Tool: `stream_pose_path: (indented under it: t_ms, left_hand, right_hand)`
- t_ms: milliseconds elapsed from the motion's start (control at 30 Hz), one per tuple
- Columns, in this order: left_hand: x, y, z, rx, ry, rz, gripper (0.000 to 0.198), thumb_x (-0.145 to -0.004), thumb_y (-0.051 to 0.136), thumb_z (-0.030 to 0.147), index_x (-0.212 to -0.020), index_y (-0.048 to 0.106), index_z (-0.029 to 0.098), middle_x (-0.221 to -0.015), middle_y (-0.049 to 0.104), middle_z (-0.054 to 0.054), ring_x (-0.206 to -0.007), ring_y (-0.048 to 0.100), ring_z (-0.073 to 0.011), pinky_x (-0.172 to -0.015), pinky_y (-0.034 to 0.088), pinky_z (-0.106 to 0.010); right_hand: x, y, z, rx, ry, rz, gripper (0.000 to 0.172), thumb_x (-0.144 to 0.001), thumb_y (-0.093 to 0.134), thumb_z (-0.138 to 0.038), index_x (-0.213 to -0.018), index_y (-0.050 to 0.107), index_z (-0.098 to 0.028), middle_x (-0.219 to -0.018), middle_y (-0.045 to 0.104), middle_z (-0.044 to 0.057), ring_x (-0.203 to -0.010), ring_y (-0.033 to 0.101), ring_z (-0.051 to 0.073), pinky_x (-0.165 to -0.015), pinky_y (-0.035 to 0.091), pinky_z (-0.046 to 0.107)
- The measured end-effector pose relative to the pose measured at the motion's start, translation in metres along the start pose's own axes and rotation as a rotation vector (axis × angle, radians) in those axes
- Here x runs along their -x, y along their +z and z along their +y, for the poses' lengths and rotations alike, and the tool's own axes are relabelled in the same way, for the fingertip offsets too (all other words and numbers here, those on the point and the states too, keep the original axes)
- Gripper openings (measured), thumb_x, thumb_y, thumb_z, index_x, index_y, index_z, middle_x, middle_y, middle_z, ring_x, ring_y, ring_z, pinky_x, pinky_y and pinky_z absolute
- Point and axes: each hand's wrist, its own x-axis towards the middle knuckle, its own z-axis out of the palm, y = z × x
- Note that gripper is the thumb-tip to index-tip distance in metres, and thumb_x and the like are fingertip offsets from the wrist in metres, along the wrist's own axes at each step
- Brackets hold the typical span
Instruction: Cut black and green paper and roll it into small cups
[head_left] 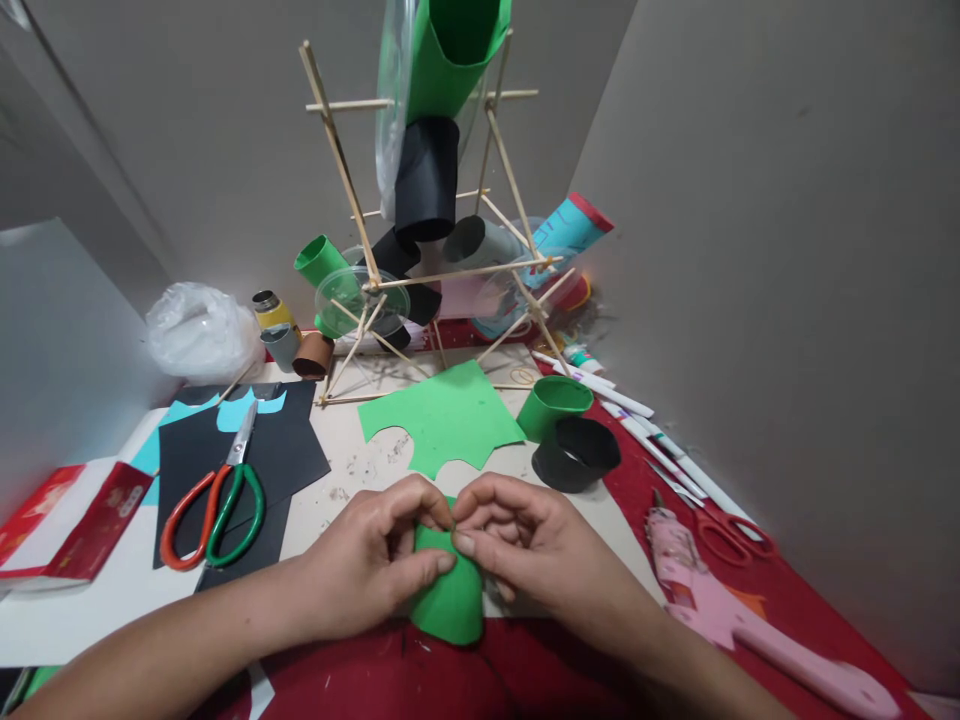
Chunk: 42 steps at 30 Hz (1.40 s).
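Note:
Both hands grip a curved piece of green craft foam (450, 605) low in the middle of the head view. My left hand (382, 545) is closed, its thumb flat on the near face and its fingers behind the upper edge. My right hand (521, 545) pinches the same piece at its top edge, the thumb beside the left fingertips. Whether a seam lies under the fingertips I cannot tell. Just beyond the hands lies a cut green sheet (442, 415) with scalloped notches. A green ring (551, 405) and a black ring (576, 455) stand to its right.
A stick frame (352, 190) with foam tubes and clear plastic discs rises behind. Scissors with red and green handles (240, 470) lie on black sheets (300, 445) at left. A pink glue gun (720, 605) and red-handled scissors (724, 530) lie at right, near a grey wall (787, 300).

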Motion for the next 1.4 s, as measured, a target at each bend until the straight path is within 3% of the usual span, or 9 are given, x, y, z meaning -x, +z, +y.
stream_pose_path:
  t_ms: [200,367,533,733,1100,1300,1400]
  left_hand:
    - [-0.003,-0.013,0.003,0.2,-0.066,-0.056,0.024,-0.082,0.07,0.033,-0.096,0.06,0.017,-0.069,0.048,0.004,-0.058,0.04,-0.0091,-0.055,0.034,-0.021]
    - [-0.007,-0.022,0.002,0.252,-0.115,-0.162,0.028,-0.083,0.069,0.038,-0.097,0.06,0.015,-0.061,0.042,0.007,-0.053,0.032,-0.007,-0.05,0.026,-0.02]
    - [-0.006,-0.011,0.002,0.275,-0.16,-0.152,0.03,-0.08,0.073,0.038,-0.092,0.055,0.017,-0.056,0.035,0.01,-0.048,0.026,-0.0056,-0.047,0.02,-0.019]
    - [-0.003,-0.012,0.002,0.352,-0.13,-0.107,0.022,-0.085,0.067,0.033,-0.089,0.052,0.018,-0.058,0.037,0.009,-0.05,0.027,-0.0063,-0.048,0.022,-0.02]
    - [-0.003,-0.004,0.006,0.166,-0.048,-0.017,0.02,-0.084,0.067,0.03,-0.08,0.052,0.017,-0.063,0.044,0.006,-0.055,0.039,-0.008,-0.053,0.033,-0.02]
    - [0.001,-0.005,0.007,0.007,0.089,0.058,0.007,-0.087,0.064,0.02,-0.09,0.059,0.018,-0.074,0.055,0.003,-0.063,0.05,-0.0087,-0.061,0.042,-0.02]
    - [0.004,-0.002,0.004,-0.075,0.159,0.125,0.011,-0.085,0.067,0.017,-0.094,0.06,0.02,-0.075,0.057,0.004,-0.061,0.051,-0.0077,-0.058,0.043,-0.018]
  right_hand:
    - [0.005,-0.013,-0.004,0.23,-0.028,-0.095,0.024,-0.08,0.069,-0.022,-0.104,0.065,-0.02,-0.057,0.036,-0.009,-0.05,0.031,0.007,-0.045,0.023,0.018]
    - [0.008,-0.017,-0.007,0.123,-0.025,-0.175,0.02,-0.084,0.065,-0.021,-0.104,0.062,-0.021,-0.073,0.051,-0.005,-0.055,0.04,0.006,-0.049,0.03,0.017]
    - [0.009,-0.012,-0.008,0.114,-0.006,-0.213,0.012,-0.084,0.064,-0.021,-0.094,0.058,-0.02,-0.067,0.051,-0.006,-0.053,0.042,0.006,-0.049,0.031,0.017]
    - [0.01,-0.016,-0.009,0.258,-0.046,-0.15,0.017,-0.083,0.064,-0.016,-0.098,0.058,-0.021,-0.084,0.052,-0.005,-0.052,0.037,0.003,-0.046,0.027,0.016]
    - [0.009,-0.009,-0.01,0.401,-0.227,-0.096,0.009,-0.082,0.059,-0.012,-0.088,0.062,-0.017,-0.064,0.046,-0.007,-0.053,0.039,0.007,-0.048,0.031,0.019]
    - [0.01,-0.007,-0.011,0.409,-0.291,-0.028,0.015,-0.081,0.059,-0.008,-0.088,0.068,-0.017,-0.072,0.059,-0.003,-0.056,0.047,0.008,-0.05,0.036,0.018]
    - [0.009,-0.008,-0.011,0.399,-0.339,-0.019,0.02,-0.079,0.059,-0.005,-0.091,0.069,-0.017,-0.072,0.058,-0.005,-0.053,0.045,0.006,-0.048,0.034,0.017]
